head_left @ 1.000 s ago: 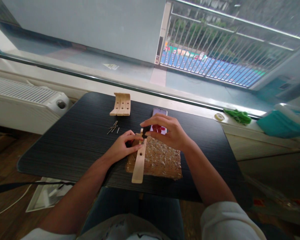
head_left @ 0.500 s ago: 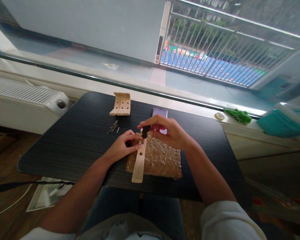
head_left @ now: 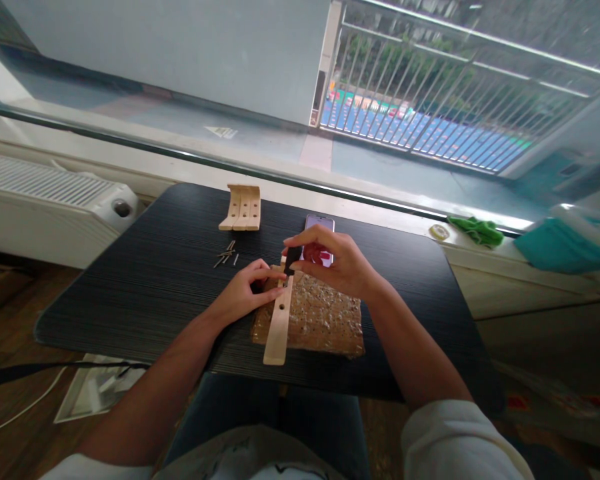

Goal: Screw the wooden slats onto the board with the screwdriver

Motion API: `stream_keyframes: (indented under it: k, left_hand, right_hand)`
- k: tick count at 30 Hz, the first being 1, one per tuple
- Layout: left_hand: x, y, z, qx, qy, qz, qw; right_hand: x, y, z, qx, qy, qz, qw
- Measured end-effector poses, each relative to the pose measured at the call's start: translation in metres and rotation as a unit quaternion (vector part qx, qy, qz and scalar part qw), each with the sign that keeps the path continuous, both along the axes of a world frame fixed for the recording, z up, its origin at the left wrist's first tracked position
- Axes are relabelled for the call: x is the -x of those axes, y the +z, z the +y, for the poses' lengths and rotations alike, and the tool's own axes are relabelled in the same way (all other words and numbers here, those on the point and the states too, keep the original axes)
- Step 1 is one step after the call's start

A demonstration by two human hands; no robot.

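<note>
On a brown, pitted block (head_left: 325, 313) lies a pale wooden slat with holes (head_left: 279, 330), its near end jutting past the block's front edge. My left hand (head_left: 247, 291) is closed at the slat's upper part, thumb and forefinger on either side of a hole. Above that spot my right hand (head_left: 333, 260) grips a short black screwdriver (head_left: 293, 259), upright with its tip pointing down at the slat. The tip and whatever is under it are too small to make out. Several screws (head_left: 225, 255) lie loose on the table to the left of the block.
Behind the screws, curved wooden slats with holes (head_left: 244, 208) stand side by side on the dark table (head_left: 145, 267). A phone (head_left: 320, 223) lies behind my right hand. The windowsill holds a tape roll (head_left: 439, 232), a green cloth (head_left: 480, 231) and a teal container (head_left: 570, 240); a radiator (head_left: 45, 200) is left.
My right hand has shifted slightly to the right, and its fingers sit differently around the black screwdriver, which looks turned. My left hand and the slat stay in place.
</note>
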State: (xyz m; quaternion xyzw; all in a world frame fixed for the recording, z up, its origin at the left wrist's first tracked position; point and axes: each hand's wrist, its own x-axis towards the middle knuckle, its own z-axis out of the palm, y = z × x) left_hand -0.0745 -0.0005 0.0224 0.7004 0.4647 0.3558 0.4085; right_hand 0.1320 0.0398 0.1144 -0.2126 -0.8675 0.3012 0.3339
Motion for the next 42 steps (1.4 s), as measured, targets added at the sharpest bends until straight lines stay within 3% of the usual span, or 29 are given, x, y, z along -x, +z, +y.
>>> stream_keyframes:
  k: [8, 14, 25, 30, 42]
  left_hand:
    - [-0.0010, 0.0036, -0.0002, 0.003, 0.000, 0.012, 1.000]
    - [-0.0012, 0.0031, -0.0003, 0.004, 0.003, 0.002, 1.000]
    - [0.0002, 0.0003, 0.0004, -0.002, 0.001, 0.009, 1.000]
    - [-0.0003, 0.0005, -0.0001, 0.001, 0.007, 0.007, 1.000]
    - [0.0000, 0.0015, -0.0005, 0.002, 0.000, 0.014, 1.000]
  right_hand:
    - [0.0041, -0.0018, -0.0012, -0.018, -0.011, 0.015, 1.000]
    - [0.0060, 0.0007, -0.0017, -0.054, 0.025, 0.037, 0.998]
    - [-0.0009, 0.0066, -0.0016, 0.007, 0.048, -0.005, 0.999]
    - [-0.0019, 0.0039, -0.0004, 0.028, 0.020, -0.015, 0.999]
    - [0.0015, 0.0009, -0.0010, -0.032, -0.026, -0.001, 0.999]
